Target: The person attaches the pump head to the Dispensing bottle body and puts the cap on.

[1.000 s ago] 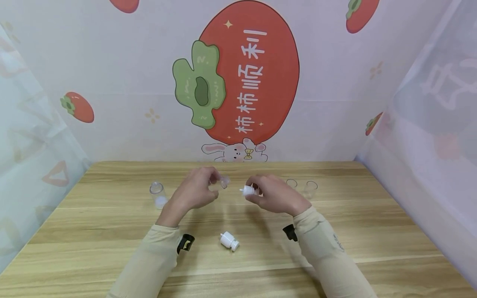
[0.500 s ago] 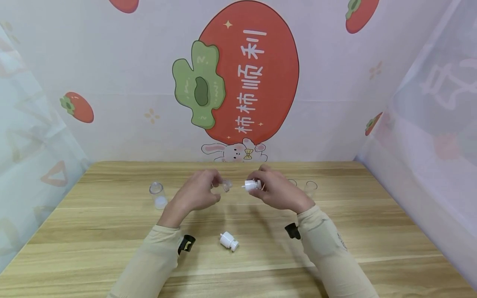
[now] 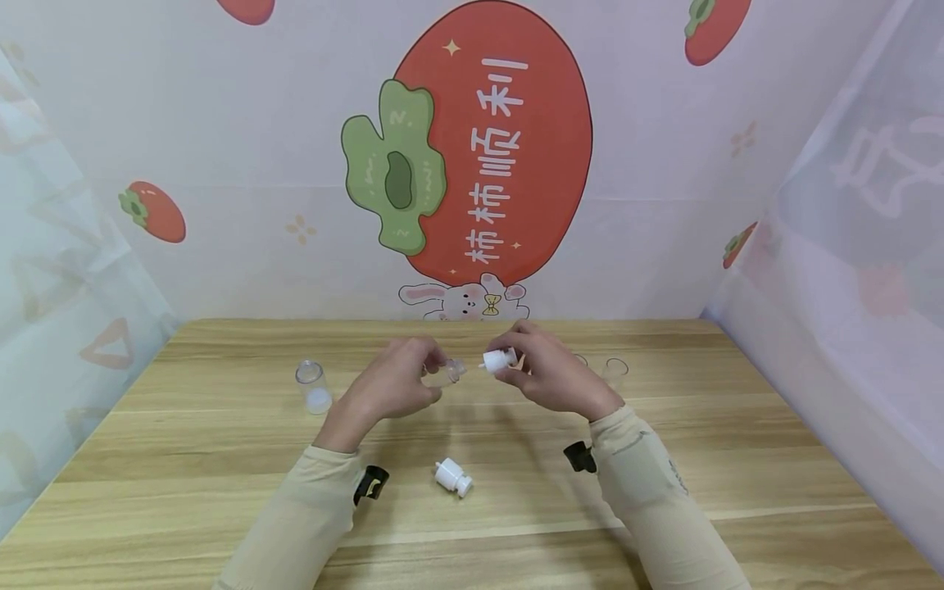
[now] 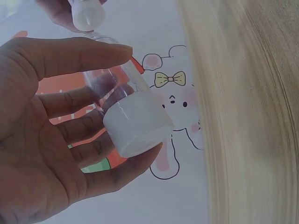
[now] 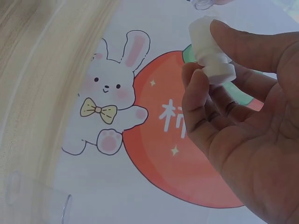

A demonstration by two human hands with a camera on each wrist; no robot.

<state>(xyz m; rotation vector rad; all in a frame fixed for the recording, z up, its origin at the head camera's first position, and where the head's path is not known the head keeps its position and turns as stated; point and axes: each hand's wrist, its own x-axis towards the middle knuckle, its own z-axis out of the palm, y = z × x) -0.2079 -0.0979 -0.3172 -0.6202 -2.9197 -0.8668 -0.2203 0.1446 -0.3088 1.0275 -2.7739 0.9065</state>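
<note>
My left hand (image 3: 398, 378) grips a small clear bottle (image 3: 455, 371) tilted on its side, its neck toward the right. In the left wrist view the thumb and fingers curl round this bottle's clear wall and white base (image 4: 136, 123). Opposite it, my right hand (image 3: 546, 373) pinches a white pump top (image 3: 498, 360), its short nozzle facing the bottle's neck. A small gap separates the two. The right wrist view shows the pump top (image 5: 208, 44) between thumb and fingers. A second white pump top (image 3: 453, 477) lies on the table between my forearms.
A clear bottle with white in its bottom (image 3: 313, 387) stands left of my left hand. Past my right hand are two clear cylindrical covers, one (image 3: 615, 373) partly hidden by it. A printed cloth wall (image 3: 649, 246) rises behind the wooden table (image 3: 184, 459).
My left hand has shifted slightly right with the bottle. The right hand has risen a little with the pump top, bringing it about level with the bottle's neck.
</note>
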